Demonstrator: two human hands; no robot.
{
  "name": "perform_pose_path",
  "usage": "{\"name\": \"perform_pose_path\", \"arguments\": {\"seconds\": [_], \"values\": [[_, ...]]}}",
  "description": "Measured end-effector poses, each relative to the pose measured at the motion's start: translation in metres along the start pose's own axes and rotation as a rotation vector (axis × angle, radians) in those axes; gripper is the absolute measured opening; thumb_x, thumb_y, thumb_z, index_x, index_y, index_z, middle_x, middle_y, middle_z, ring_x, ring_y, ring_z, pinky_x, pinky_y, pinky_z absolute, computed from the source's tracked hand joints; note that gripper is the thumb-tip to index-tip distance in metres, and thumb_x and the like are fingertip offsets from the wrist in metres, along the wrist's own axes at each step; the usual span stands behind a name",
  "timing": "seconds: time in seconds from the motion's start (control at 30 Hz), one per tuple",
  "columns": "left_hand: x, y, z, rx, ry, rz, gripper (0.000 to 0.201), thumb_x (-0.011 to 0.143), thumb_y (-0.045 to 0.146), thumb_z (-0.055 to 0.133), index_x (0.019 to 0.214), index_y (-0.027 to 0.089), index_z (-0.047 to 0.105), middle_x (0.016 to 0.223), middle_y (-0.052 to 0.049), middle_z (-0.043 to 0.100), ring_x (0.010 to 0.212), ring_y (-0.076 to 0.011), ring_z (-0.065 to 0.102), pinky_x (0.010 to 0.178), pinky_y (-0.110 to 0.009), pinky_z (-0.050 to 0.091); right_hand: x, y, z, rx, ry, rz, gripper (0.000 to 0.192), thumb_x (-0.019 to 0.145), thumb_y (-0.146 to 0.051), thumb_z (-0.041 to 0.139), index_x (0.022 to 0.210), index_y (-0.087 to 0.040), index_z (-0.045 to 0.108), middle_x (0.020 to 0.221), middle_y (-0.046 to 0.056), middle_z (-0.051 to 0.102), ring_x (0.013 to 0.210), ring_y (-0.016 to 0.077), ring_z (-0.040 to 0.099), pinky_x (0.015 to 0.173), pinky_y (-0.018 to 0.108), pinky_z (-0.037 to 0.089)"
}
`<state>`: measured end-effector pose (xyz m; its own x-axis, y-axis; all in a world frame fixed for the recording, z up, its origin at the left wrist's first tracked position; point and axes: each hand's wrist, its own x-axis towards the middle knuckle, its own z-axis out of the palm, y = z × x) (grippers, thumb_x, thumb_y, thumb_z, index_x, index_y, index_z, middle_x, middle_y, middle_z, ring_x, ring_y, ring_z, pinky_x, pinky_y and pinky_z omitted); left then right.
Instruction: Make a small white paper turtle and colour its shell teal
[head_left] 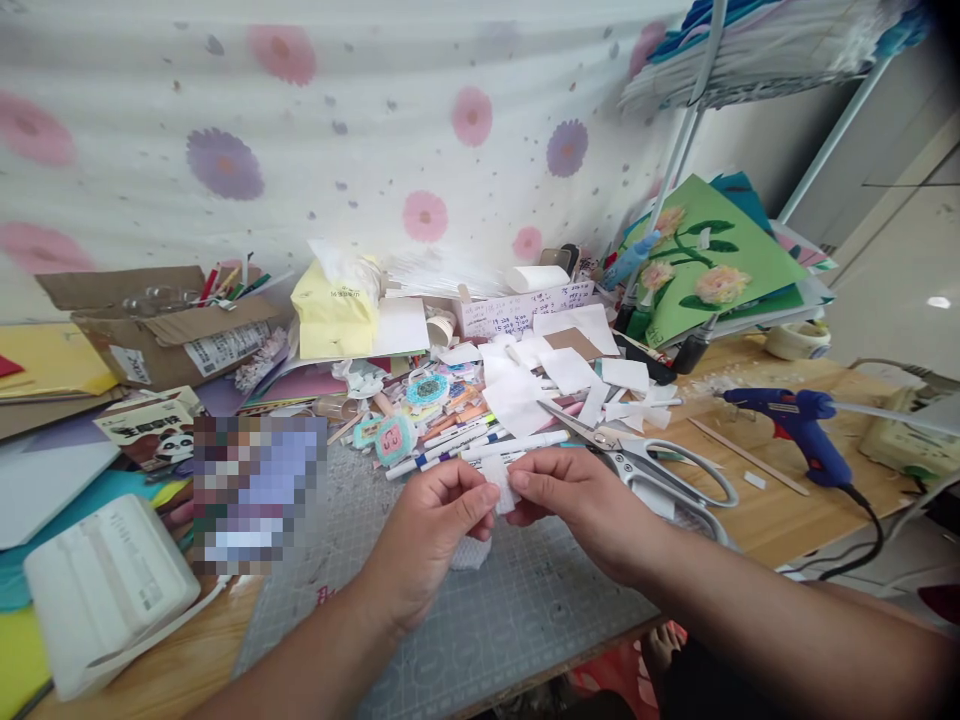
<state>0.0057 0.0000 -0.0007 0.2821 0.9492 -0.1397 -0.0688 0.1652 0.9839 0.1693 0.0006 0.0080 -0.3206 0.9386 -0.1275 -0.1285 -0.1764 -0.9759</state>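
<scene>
L hand [442, 515] & R hand [581, 500] pinched white pc. [501, 482] over mat [525, 620], inside near edge; light, even grip prob. suited.

I'm watching through one head-worn camera: from above the near edge of the desk [772, 525], it is looking forward and down at close range, facing the flowered curtain [337, 160] beyond the far edge.

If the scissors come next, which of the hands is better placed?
Probably the right hand: the scissors lie just beyond it, while the left hand is farther away. Both hands pinch the small white piece, though.
</scene>
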Motion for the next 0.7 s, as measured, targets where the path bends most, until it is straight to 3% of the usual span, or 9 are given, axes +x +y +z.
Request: {"name": "perform_pose_path", "arguments": {"seconds": [0.23,0.33,0.47,0.53,0.7], "values": [[-0.0001,-0.0014,-0.0001,0.112,0.048,0.026,0.027,0.077,0.035,0.063,0.061,0.017,0.05,0.049,0.006,0.047,0.051,-0.0088,0.039,0.051,-0.022,0.029,-0.0018,-0.0004,0.0018,0.015,-0.058,0.006,0.026,0.069,-0.04,0.07,0.067,-0.014,0.066,0.063,-0.001,0.06,0.062,0.0114,0.053,0.063,0.026,0.041],[0.0,-0.0017,-0.0001,0.13,0.104,0.049,0.025,0.075,0.035,0.065,0.066,0.018,0.05,0.057,0.005,0.05,0.056,-0.0099,0.043,0.053,-0.022,0.032,-0.001,0.0004,0.0031,-0.008,-0.099,-0.006,0.018,0.07,-0.032,0.069,0.07,-0.014,0.067,0.063,-0.002,0.058,0.061,0.0102,0.048,0.06,0.024,0.038],[-0.002,-0.0003,0.0004,0.04,0.047,0.089,0.018,0.075,0.029,0.066,0.089,0.02,0.057,0.078,0.002,0.057,0.071,-0.0125,0.05,0.063,-0.024,0.039,-0.001,0.0001,0.0048,-0.123,-0.087,-0.002,0.011,0.069,-0.025,0.067,0.066,-0.015,0.063,0.059,-0.004,0.052,0.057,0.0094,0.043,0.056,0.023,0.033],[-0.0031,-0.0002,0.0008,-0.026,0.01,0.092,0.014,0.076,0.028,0.065,0.086,0.019,0.059,0.078,0.001,0.057,0.072,-0.0124,0.05,0.065,-0.024,0.039,-0.001,0.0003,0.0054,-0.175,-0.097,-0.008,0.01,0.07,-0.023,0.065,0.067,-0.014,0.063,0.06,-0.004,0.053,0.058,0.01,0.045,0.057,0.024,0.034],[-0.0035,-0.0005,0.0029,-0.228,0.099,0.046,0.012,0.072,0.023,0.069,0.076,0.018,0.059,0.073,0.002,0.056,0.071,-0.012,0.05,0.068,-0.026,0.038,-0.0023,0.0025,0.0048,-0.369,-0.044,-0.14,0.013,0.072,-0.023,0.064,0.082,-0.014,0.065,0.073,0.001,0.063,0.066,0.014,0.055,0.062,0.025,0.043]]}}
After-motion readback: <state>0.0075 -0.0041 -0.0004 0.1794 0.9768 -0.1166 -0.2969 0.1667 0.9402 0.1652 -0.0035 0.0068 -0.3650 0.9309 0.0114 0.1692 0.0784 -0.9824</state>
